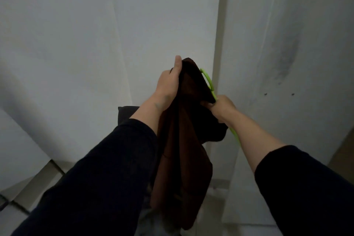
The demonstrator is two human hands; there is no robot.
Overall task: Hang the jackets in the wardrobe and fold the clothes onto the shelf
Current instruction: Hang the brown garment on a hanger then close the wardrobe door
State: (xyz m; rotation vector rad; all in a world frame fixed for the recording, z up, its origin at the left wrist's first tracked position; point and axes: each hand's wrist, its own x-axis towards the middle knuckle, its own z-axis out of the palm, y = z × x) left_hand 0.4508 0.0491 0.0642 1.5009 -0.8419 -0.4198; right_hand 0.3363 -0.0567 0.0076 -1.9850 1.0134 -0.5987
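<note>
Brown cloth fills the middle of the view: a dark brown jacket hangs lengthwise, its long axis running nearly straight up and down, top end raised toward the white wall and the lower end dropping out past the bottom of the frame. The left hand grips the upper edge of the jacket, thumb pointing up along the fabric and the other fingers wrapped behind it, out of sight. The right hand sits lower and to the right, fingers curled tight around a bunched part of the jacket together with a lime-green hanger. The hanger's long axis slants from upper left to lower right; one curved end pokes out above the cloth beside the left hand, and the other end shows below the right wrist. Both forearms wear dark sleeves pushed up. A pale vertical post stands just behind the hanger. Pale floor tiles show at lower left.
</note>
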